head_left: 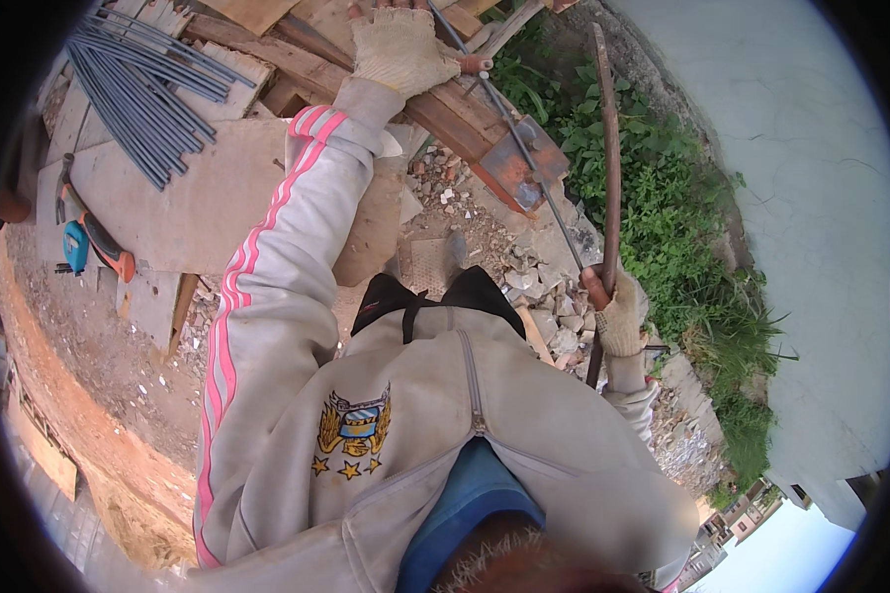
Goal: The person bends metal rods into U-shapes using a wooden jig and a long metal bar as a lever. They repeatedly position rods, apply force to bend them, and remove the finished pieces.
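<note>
My left hand (400, 51), in a cream fingerless work glove, lies over a wooden beam (460, 111) with its fingers stretched and its thumb out beside a thin steel rod (534, 163). That rod runs across a rusty metal plate (524, 163) fixed at the beam's end and reaches down to my right hand (620, 318). Gloved the same way, the right hand is closed round a long brown bar (611, 148), slightly curved and held almost upright in view. The rod's near end meets the right thumb; whether the fingers also hold it I cannot tell.
A pile of cut steel rods (143, 84) lies on boards at upper left. Below it are pincers (94, 222) with orange-black handles and a blue tape measure (75, 245). Broken rubble (559, 321) covers ground near my feet. Green plants (653, 208) border a pale wall (811, 198) at right.
</note>
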The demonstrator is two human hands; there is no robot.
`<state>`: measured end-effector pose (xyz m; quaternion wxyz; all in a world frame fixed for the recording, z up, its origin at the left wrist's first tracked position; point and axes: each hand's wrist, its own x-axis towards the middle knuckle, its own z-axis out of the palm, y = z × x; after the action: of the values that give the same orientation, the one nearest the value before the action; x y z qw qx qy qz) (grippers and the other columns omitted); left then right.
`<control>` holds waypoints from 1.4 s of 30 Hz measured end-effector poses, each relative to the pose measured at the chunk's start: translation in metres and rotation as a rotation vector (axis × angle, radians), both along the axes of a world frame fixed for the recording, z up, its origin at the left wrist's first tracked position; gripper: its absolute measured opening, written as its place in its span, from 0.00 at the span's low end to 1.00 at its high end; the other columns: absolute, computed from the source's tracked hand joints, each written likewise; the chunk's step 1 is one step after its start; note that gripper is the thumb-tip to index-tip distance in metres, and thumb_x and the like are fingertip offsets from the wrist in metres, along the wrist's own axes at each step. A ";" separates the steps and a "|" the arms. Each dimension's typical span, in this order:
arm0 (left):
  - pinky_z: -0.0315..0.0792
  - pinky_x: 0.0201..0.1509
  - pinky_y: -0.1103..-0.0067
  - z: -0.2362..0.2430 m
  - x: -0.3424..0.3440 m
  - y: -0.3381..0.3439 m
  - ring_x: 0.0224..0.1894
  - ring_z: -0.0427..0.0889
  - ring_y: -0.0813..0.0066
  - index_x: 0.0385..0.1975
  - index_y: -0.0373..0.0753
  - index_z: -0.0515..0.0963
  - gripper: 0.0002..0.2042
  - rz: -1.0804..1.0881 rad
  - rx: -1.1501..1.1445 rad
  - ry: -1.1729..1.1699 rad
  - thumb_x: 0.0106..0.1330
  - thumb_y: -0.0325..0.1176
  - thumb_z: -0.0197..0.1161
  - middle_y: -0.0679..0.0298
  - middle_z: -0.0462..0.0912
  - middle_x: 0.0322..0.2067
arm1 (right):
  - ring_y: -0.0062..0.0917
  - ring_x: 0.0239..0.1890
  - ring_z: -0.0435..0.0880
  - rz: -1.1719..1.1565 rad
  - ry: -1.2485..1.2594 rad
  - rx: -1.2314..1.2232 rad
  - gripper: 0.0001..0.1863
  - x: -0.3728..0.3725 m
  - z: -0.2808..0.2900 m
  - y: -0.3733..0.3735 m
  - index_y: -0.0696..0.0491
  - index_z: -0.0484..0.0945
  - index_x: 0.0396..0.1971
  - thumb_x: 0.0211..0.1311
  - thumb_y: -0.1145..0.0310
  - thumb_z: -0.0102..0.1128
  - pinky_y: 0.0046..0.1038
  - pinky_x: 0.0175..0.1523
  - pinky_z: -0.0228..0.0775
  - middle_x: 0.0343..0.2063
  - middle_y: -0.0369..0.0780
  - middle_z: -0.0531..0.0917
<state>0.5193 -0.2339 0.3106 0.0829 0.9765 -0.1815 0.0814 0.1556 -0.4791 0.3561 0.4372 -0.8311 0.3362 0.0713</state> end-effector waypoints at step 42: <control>0.43 0.78 0.43 0.032 -0.023 -0.015 0.81 0.47 0.47 0.77 0.31 0.53 0.62 0.117 0.218 0.153 0.54 0.79 0.57 0.43 0.49 0.79 | 0.49 0.32 0.83 0.859 -0.205 -1.079 0.09 0.050 0.011 -0.327 0.53 0.76 0.29 0.50 0.74 0.69 0.46 0.35 0.73 0.25 0.46 0.82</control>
<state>0.4966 -0.2491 0.3421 -0.0149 0.9920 -0.1252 -0.0087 0.2057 -0.8061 0.3675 -0.0741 -0.9941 -0.0767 -0.0178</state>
